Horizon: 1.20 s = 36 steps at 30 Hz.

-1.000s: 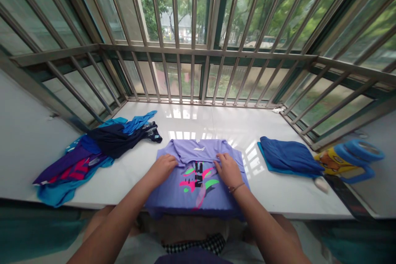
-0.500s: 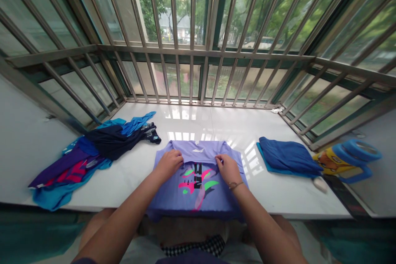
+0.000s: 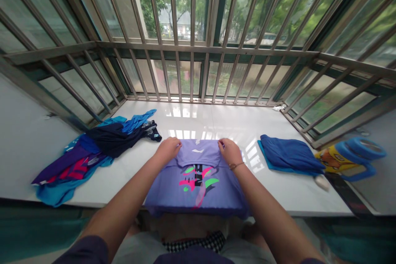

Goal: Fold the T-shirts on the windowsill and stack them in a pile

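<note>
Spanning a barred window bay, the glossy white surface (image 3: 133, 165) reflects daylight near the window side. Metal bars (image 3: 210, 48) enclose it on three sides; trees (image 3: 262, 4) are visible through the glass. A loose clothes pile (image 3: 108, 140) occupies the left portion. On the right, a folded blue garment stack (image 3: 287, 154) lies beside a yellow-and-blue mug (image 3: 349, 160), with a dark flat object (image 3: 349, 196) near the mug's base. The lavender shirt (image 3: 185, 198) lies front and center, print facing up, its near edge reaching the surface's front edge. The left hand (image 3: 168, 149) and right hand (image 3: 230, 151) are set at the far corners of its upper panel. The fingers of each hand are closed in a pinch on the fabric, and the white logo (image 3: 197, 151) sits between them.
</note>
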Each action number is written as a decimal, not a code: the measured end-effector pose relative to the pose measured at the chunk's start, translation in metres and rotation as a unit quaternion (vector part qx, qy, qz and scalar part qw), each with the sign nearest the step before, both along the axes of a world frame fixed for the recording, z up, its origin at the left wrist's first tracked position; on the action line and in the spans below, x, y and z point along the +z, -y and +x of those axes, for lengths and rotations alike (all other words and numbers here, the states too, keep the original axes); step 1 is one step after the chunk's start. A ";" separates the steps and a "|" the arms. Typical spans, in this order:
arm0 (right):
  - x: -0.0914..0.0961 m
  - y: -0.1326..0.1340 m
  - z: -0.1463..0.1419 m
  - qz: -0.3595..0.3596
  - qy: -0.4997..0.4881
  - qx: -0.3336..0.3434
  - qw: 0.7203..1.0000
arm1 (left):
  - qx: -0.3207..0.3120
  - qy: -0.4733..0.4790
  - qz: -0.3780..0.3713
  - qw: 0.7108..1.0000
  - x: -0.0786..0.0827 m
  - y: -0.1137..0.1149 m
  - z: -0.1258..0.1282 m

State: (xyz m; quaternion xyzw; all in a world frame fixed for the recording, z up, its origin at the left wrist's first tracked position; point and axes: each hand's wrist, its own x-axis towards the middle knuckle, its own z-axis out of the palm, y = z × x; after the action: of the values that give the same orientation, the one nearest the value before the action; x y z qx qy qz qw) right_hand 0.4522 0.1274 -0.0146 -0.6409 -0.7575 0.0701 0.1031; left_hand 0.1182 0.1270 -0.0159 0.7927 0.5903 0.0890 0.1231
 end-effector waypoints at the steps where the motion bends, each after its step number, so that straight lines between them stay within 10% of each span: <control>1: 0.004 -0.015 0.001 -0.013 0.007 0.004 1.000 | 0.015 -0.009 -0.003 1.000 0.001 -0.012 0.000; 11: 0.006 -0.078 0.036 -0.163 0.080 0.051 0.982 | 0.036 -0.057 -0.135 0.989 0.003 -0.086 -0.031; 22: 0.047 -0.080 0.042 0.007 0.064 0.005 0.998 | 0.048 0.009 -0.003 0.999 0.048 -0.108 -0.035; 27: 0.052 -0.019 0.056 0.108 0.035 0.027 0.993 | 0.011 0.043 0.086 0.995 0.048 -0.048 -0.048; 36: -0.053 0.124 0.061 0.121 -0.012 0.133 0.984 | -0.048 0.057 0.084 0.994 -0.052 0.097 -0.063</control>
State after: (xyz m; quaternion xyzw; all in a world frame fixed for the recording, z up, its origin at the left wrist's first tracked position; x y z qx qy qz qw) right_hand 0.5133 0.0029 -0.0672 -0.5159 -0.8377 -0.0015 0.1790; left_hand 0.0550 0.0295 -0.0683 0.8215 0.5337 0.1775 0.0933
